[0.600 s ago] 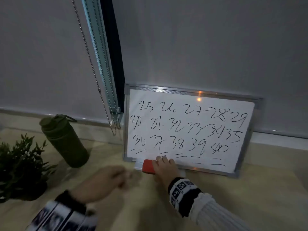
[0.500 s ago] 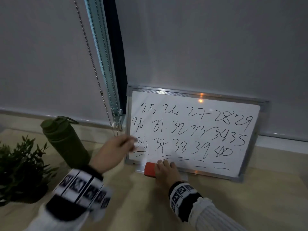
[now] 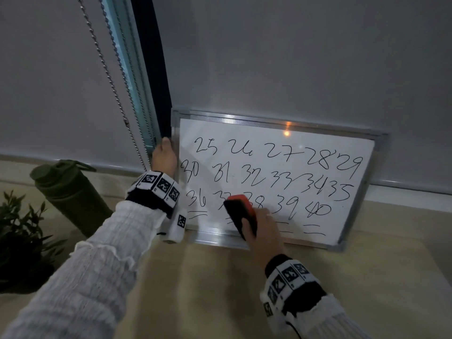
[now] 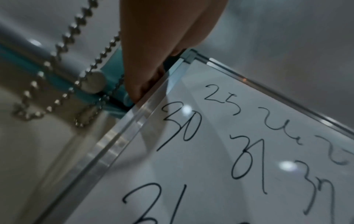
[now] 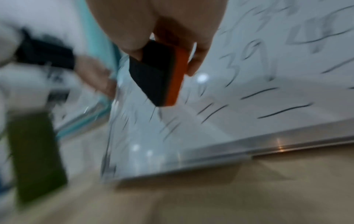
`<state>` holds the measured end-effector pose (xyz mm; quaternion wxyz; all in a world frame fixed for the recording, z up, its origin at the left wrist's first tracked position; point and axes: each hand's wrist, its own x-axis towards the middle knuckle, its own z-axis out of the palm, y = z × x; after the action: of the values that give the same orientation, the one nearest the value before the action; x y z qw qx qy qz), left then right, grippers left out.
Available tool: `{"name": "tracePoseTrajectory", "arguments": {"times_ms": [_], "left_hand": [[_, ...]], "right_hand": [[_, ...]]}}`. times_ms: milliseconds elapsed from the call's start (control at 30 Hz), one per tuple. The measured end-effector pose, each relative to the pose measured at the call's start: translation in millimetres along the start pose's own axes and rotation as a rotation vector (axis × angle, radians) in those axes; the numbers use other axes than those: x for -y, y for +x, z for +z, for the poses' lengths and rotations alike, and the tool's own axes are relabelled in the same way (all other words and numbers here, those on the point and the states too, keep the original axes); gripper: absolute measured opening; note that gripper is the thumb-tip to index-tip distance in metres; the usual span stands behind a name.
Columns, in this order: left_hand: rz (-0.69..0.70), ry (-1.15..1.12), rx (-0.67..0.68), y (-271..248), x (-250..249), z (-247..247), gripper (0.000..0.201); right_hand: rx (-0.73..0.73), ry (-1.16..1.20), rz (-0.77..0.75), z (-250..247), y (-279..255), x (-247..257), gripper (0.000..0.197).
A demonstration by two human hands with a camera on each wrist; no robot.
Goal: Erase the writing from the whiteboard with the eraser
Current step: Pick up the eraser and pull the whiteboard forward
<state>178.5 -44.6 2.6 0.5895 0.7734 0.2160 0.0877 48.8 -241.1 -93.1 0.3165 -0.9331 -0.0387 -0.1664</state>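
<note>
1. Since the earlier frame my left hand (image 3: 164,157) has gone up from the lower left of the whiteboard (image 3: 318,133) to its left frame edge, and my right hand (image 3: 263,231) has lifted the eraser (image 3: 241,212) off the bottom ledge.
2. My right hand grips the eraser, thumb on the black felt face and fingers on the orange back; it sits in front of the bottom row of numbers, between 37 and 38.
3. The right wrist view is blurred, so I cannot tell whether the felt touches the board.
4. My left hand is curled round the board's left edge near the top corner, fingers going behind the frame.
5. The whiteboard leans against the grey blind (image 3: 293,57), its bottom edge on the beige table (image 3: 208,289). The writing (image 3: 276,177), 25 to 40 with dashes below, looks intact.
6. A bead chain (image 3: 107,74) hangs left of the board; further left stand a green bottle (image 3: 71,196) and a plant (image 3: 22,231).
</note>
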Motion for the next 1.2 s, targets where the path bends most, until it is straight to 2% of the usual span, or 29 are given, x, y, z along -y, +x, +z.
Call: {"name": "tracePoseTrajectory", "arguments": {"times_ms": [33, 167, 267, 333, 467, 533, 666, 766, 833, 933, 966, 1033, 1100, 1133, 1200], "left_hand": [[-0.028, 0.035, 0.010, 3, 2, 1, 0.054], [-0.080, 0.054, 0.077, 10, 16, 4, 0.060], [-0.105, 0.034, 0.133, 9, 28, 3, 0.060], [-0.105, 0.005, 0.118, 5, 32, 1, 0.058], [-0.111, -0.020, 0.114, -10, 21, -2, 0.048], [-0.076, -0.038, 0.121, -13, 16, -5, 0.048], [-0.082, -0.067, 0.162, -10, 24, -10, 0.051], [-0.071, -0.126, 0.185, -3, 37, -10, 0.050], [-0.016, -0.075, 0.186, 2, 46, -8, 0.051], [0.093, -0.039, 0.161, 4, 53, -8, 0.051], [0.116, -0.055, 0.172, 7, 56, -8, 0.048], [0.155, -0.132, 0.203, 10, 58, -10, 0.037], [0.181, -0.226, 0.215, 9, 64, -14, 0.036], [0.191, -0.253, 0.215, 9, 67, -15, 0.036], [0.220, -0.297, 0.230, 1, 73, -22, 0.034]], "right_hand": [[-0.058, 0.109, 0.057, -11, 4, -3, 0.049], [-0.448, 0.533, 0.369, -65, 22, -40, 0.039], [-0.701, 0.710, 0.608, -108, 34, -80, 0.022], [-0.785, 0.820, 0.704, -135, 38, -97, 0.012], [-0.725, 0.992, 0.849, -151, 40, -124, 0.020], [-0.697, 1.053, 0.873, -149, 38, -130, 0.018], [-0.633, 1.140, 0.845, -143, 34, -130, 0.014], [-0.602, 1.234, 0.745, -138, 33, -135, 0.013], [-0.569, 1.289, 0.656, -136, 32, -136, 0.025], [-0.516, 1.318, 0.526, -134, 30, -130, 0.070], [-0.510, 1.306, 0.497, -133, 29, -129, 0.075], [-0.481, 1.281, 0.436, -136, 26, -124, 0.062], [-0.433, 1.229, 0.428, -137, 21, -121, 0.021], [-0.423, 1.204, 0.414, -137, 18, -123, 0.020], [-0.392, 1.143, 0.429, -139, 11, -125, 0.030]]}}
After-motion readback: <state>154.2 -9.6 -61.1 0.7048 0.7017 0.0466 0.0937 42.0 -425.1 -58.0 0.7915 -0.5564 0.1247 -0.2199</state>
